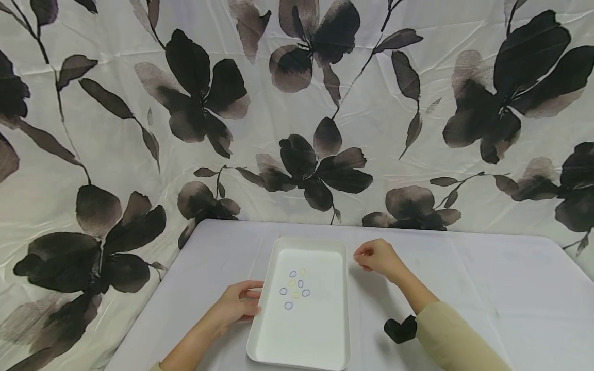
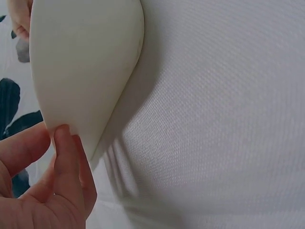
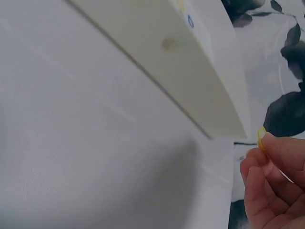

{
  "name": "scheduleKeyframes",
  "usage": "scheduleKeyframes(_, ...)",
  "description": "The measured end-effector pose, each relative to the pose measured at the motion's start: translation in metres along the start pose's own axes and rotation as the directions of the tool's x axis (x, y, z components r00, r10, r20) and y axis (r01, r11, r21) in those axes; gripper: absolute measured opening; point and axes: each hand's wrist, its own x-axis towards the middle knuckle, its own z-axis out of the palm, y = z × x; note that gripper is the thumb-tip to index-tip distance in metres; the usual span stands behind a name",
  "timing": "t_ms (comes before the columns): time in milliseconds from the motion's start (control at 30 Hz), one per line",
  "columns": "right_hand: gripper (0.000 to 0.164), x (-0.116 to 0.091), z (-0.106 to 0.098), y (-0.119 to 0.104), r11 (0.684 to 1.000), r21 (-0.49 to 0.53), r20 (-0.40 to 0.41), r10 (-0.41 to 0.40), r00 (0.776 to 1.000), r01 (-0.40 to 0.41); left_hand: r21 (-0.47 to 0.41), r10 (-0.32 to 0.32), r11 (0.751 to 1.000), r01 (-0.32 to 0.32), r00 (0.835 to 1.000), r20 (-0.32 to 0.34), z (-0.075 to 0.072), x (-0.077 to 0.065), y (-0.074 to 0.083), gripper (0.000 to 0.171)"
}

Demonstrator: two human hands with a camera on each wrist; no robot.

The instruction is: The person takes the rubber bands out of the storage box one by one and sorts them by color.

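A white rectangular tray (image 1: 320, 330) lies lengthwise before me. Inside it are several small blue rubber bands (image 1: 289, 305) and three yellow ones (image 1: 296, 295), loosely grouped left of its middle. My left hand (image 1: 235, 305) is at the tray's left side; in the left wrist view its thumb and finger pinch the rim. Just beyond the tray's right edge, my right hand (image 1: 380, 259) is raised above the table. The right wrist view shows a thin yellow rubber band (image 3: 261, 138) pinched between thumb and fingertip, with the other fingers curled below.
A black heart-shaped object (image 1: 400, 330) appears beside the right sleeve (image 1: 457, 335). White cloth covers the table (image 1: 501, 288). Behind it hangs a white curtain with dark flowers (image 1: 320, 175).
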Motion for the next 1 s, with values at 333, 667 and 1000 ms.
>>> scheduleKeyframes(333, 0.009, -0.009, -0.015, 0.023, 0.998, -0.044, -0.026, 0.042, 0.999, -0.044, -0.028, 0.003, 1.0, -0.003, 1.0, 0.001, 0.001, 0.002, -0.001, 0.059)
scheduleKeyframes(667, 0.005, -0.011, -0.014, 0.046, 0.991, -0.116, -0.073, 0.06, 0.996, -0.068, -0.014, -0.01, 1.0, 0.01, 1.0, 0.001, 0.002, 0.001, -0.003, 0.06)
scheduleKeyframes(1000, 0.005, -0.009, -0.013, 0.055, 0.992, -0.1, -0.074, 0.066, 0.995, -0.073, -0.02, 0.004, 1.0, -0.004, 1.0, 0.019, -0.001, 0.001, 0.0, 0.061)
